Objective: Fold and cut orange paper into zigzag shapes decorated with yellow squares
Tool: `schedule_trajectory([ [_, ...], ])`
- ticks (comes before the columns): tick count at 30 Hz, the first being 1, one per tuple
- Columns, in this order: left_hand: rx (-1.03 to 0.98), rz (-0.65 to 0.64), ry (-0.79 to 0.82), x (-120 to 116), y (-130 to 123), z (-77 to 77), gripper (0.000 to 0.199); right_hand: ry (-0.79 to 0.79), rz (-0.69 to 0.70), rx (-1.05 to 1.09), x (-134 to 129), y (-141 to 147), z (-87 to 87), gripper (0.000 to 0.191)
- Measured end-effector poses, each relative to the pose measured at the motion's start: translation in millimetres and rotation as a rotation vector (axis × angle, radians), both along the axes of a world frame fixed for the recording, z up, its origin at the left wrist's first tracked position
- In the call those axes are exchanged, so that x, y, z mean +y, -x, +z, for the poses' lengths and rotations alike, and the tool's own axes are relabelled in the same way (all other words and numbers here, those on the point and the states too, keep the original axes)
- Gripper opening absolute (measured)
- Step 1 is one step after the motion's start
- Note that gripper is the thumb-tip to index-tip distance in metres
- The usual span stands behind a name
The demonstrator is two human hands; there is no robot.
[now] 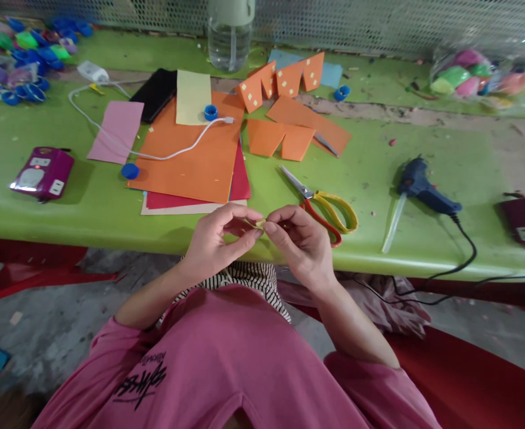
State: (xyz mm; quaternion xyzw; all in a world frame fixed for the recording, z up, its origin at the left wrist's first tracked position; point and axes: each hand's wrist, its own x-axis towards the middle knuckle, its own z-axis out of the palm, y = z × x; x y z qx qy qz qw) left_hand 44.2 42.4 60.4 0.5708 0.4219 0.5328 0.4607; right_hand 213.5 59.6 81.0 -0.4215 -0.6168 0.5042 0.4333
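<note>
Between the fingertips of both hands is a small yellow piece, likely paper [260, 223], partly hidden by the fingers. My left hand [221, 235] pinches it from one side, and my right hand [300, 241] pinches it from the other. Just right of my right hand lie scissors [329, 208] with red and yellow handles, blades apart from the hand. Beyond my hands rests a sheet of orange paper [186, 173] on a stack of red and pale sheets. Folded orange paper pieces [280, 140] stand farther back, some dotted with small pale yellow squares.
A blue glue gun [427, 187] with a glue stick lies at right, its cord over the table edge. Purple power sockets [43, 173] sit at both ends. A water bottle [230, 36], black phone [155, 94], white cable [190, 146] and blue caps [130, 171] are around the paper.
</note>
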Motion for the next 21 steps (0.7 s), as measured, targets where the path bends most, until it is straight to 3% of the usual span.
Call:
schedule_trajectory([
  [21,0.139,0.079,-0.248,2.6,0.9,-5.1,0.012,0.082,0.007,0.014,-0.9,1.8,0.3,0.018],
])
